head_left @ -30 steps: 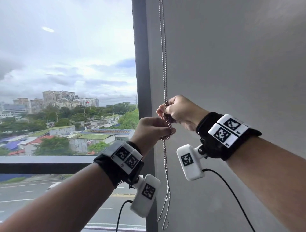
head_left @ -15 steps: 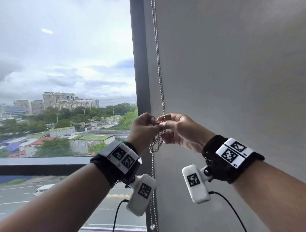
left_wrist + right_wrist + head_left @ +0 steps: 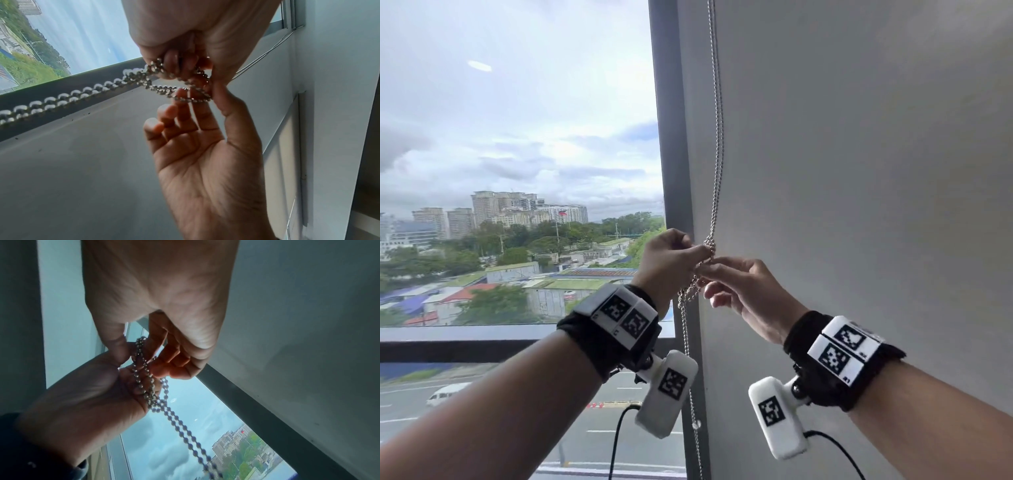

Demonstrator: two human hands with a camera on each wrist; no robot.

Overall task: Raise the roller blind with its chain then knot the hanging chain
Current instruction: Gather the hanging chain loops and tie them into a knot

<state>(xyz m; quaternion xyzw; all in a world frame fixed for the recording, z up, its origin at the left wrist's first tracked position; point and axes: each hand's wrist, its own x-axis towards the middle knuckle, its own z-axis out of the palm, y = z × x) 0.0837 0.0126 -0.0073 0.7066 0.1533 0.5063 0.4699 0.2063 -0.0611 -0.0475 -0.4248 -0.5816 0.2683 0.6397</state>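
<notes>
A silver bead chain (image 3: 718, 137) hangs doubled along the edge of the grey wall beside the window. Both hands meet on it at mid height, where the strands cross in a loose loop (image 3: 174, 91). My left hand (image 3: 671, 262) curls its fingers round the looped chain (image 3: 144, 369). My right hand (image 3: 736, 284) pinches the chain between thumb and forefinger, its other fingers spread loosely below. The rest of the chain (image 3: 693, 394) hangs down under the hands. In the left wrist view the blind's top rail (image 3: 287, 27) shows far up, with the chain running to it.
A dark window frame post (image 3: 669, 154) stands just left of the chain. The grey wall (image 3: 859, 171) fills the right side. A dark sill rail (image 3: 448, 349) crosses below the glass. Wrist camera cables (image 3: 616, 442) dangle under both forearms.
Both hands have shifted on the chain; the left hand has come up level with the right and the fingertips have closed together on the loop. The head view has tilted upward.
</notes>
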